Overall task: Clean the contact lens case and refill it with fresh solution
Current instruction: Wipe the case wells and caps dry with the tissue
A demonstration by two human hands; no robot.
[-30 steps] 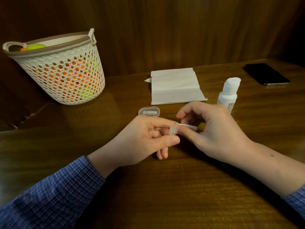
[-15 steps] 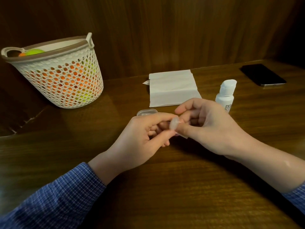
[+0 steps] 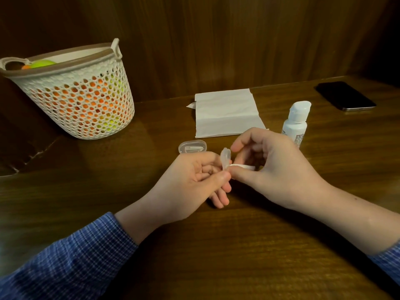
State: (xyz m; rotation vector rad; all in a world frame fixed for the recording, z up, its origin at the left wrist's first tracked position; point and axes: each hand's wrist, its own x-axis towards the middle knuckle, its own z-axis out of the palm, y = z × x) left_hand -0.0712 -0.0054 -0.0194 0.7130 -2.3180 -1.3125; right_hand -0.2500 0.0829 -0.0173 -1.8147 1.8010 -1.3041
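Left hand: my left hand [image 3: 190, 180] pinches the lower edge of the clear case [image 3: 225, 157] between thumb and fingers, so the case stands on edge, tilted, just above my thumb tip.
Right hand: my right hand [image 3: 275, 167] is closed narrowly on a small white wipe [image 3: 241, 166], thumb below, fingers curled over it, index finger lifted free.
Contact: the near end of the wipe touches the base of the case, right where my two thumbs meet.
Done so far: I judge the case is open and the wiping is under way; whether it is already dry I cannot tell.
Left to do: the bottle [image 3: 295, 124] stands capped just beyond my right knuckles, so refilling has not begun, and closing the case comes after it.
Other piece: a clear lid [image 3: 192, 146] with something white inside lies on the table [image 3: 216, 256] just beyond my left fingers.
Spare tissue: the folded tissue [image 3: 227, 112] lies flat farther beyond both hands.
Change from half a second ago: the case now rises clear above my fingers, and the wipe shows as a strip stretched toward my right palm, where before it was mostly tucked under my fingers.
Unchanged: bottle, tissue and lid rest where they were.
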